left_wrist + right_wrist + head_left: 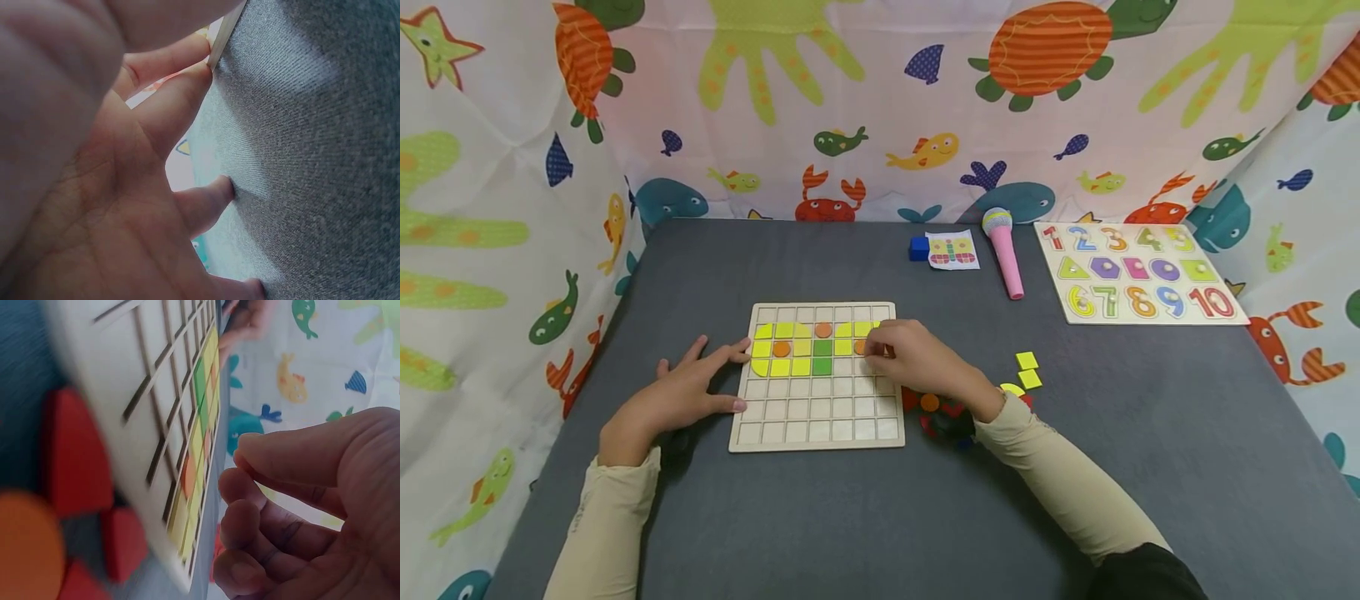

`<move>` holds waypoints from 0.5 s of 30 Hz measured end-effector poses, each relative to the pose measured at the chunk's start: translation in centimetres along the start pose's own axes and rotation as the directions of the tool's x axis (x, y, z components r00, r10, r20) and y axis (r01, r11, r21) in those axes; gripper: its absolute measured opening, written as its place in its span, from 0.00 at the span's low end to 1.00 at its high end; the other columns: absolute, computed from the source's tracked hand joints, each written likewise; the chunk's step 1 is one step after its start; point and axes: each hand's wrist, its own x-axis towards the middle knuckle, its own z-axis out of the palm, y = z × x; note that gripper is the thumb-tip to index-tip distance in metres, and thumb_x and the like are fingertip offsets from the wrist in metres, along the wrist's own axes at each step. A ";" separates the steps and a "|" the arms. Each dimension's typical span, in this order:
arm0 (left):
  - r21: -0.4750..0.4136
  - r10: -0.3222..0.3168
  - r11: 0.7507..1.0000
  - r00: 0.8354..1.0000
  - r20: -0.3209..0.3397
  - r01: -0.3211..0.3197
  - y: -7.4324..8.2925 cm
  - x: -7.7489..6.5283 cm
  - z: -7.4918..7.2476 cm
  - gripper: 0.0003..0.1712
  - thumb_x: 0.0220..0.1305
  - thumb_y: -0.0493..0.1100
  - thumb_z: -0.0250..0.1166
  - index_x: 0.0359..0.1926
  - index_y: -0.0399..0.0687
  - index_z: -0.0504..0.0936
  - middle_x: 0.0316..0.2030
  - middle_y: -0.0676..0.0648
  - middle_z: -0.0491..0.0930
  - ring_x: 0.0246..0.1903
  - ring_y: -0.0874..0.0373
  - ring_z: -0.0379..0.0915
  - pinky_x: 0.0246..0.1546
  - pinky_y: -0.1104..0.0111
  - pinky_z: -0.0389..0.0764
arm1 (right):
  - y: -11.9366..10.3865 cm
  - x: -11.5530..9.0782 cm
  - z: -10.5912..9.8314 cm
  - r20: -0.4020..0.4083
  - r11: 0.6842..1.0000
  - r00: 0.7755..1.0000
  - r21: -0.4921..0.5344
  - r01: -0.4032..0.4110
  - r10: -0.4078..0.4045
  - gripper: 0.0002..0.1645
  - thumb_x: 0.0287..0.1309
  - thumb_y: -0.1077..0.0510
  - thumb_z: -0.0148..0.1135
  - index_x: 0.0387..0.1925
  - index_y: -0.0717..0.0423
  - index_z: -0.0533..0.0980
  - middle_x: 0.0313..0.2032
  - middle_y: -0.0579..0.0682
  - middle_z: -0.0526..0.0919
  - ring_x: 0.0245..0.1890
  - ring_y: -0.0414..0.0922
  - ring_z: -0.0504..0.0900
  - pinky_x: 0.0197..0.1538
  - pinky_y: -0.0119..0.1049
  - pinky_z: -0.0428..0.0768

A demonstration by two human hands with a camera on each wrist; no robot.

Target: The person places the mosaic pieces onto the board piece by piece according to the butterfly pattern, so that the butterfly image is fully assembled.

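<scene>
A wooden grid board (816, 417) lies on the grey table, its upper rows partly filled with yellow squares (779, 367), yellow rounded corner pieces (760, 367), orange discs (823, 330) and green squares (822, 367). At the board's left edge my left hand (673, 396) spreads its fingers, a fingertip and the thumb touching the rim. My right hand (917, 357) is over the upper right of the grid, fingers loosely bent near an orange disc. No piece shows between thumb and fingers in the right wrist view. The cells beneath this hand are hidden.
Loose red pieces (75, 456) and an orange disc (929, 402) lie beside the board under the right forearm. Two yellow squares (1028, 378) sit farther right. Behind are a blue block (918, 248), a pattern card (953, 260), a pink microphone (1006, 258) and a number board (1075, 279).
</scene>
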 end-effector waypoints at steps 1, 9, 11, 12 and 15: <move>0.001 -0.001 1.000 1.000 0.001 0.001 0.0 0.0 0.0 0.54 0.64 0.54 0.79 0.83 0.52 0.61 0.83 0.33 0.51 0.81 0.26 0.22 0.63 0.18 0.25 | 0.3 -0.4 -0.2 -0.010 1.000 1.000 0.007 -0.006 0.006 0.03 0.70 0.65 0.69 0.39 0.59 0.87 0.33 0.44 0.83 0.31 0.42 0.76 0.36 0.36 0.78; 0.017 -0.008 1.000 1.000 0.003 0.008 0.3 0.1 -0.1 0.55 0.64 0.54 0.79 0.83 0.51 0.60 0.82 0.32 0.51 0.81 0.26 0.23 0.64 0.18 0.25 | 2.0 -3.9 -1.7 -0.056 0.997 0.996 0.017 -0.074 0.075 0.02 0.70 0.64 0.69 0.41 0.58 0.87 0.32 0.43 0.79 0.30 0.42 0.76 0.34 0.38 0.78; 0.023 -0.010 1.000 1.000 0.003 0.010 0.4 0.1 -0.1 0.55 0.63 0.54 0.79 0.83 0.51 0.60 0.82 0.32 0.52 0.81 0.26 0.23 0.63 0.18 0.25 | 2.4 -4.8 -2.2 -0.064 0.995 0.993 0.021 -0.095 0.096 0.02 0.71 0.64 0.69 0.41 0.58 0.87 0.32 0.43 0.80 0.31 0.43 0.76 0.34 0.38 0.78; 0.023 -0.011 1.000 1.000 0.003 0.011 0.4 0.1 -0.1 0.55 0.63 0.54 0.80 0.83 0.50 0.60 0.82 0.32 0.52 0.81 0.25 0.23 0.63 0.18 0.25 | 2.6 -5.3 -2.5 -0.070 0.994 0.992 0.022 -0.107 0.108 0.02 0.71 0.64 0.69 0.41 0.57 0.87 0.32 0.43 0.80 0.31 0.42 0.76 0.34 0.38 0.78; 0.020 -0.010 1.000 1.000 0.002 0.010 0.4 0.1 -0.1 0.54 0.63 0.54 0.80 0.83 0.50 0.61 0.82 0.32 0.52 0.81 0.25 0.23 0.63 0.18 0.25 | 3.1 -6.6 -3.3 -0.086 0.990 0.986 0.028 -0.139 0.141 0.02 0.71 0.64 0.70 0.41 0.58 0.87 0.31 0.42 0.80 0.31 0.42 0.76 0.34 0.38 0.78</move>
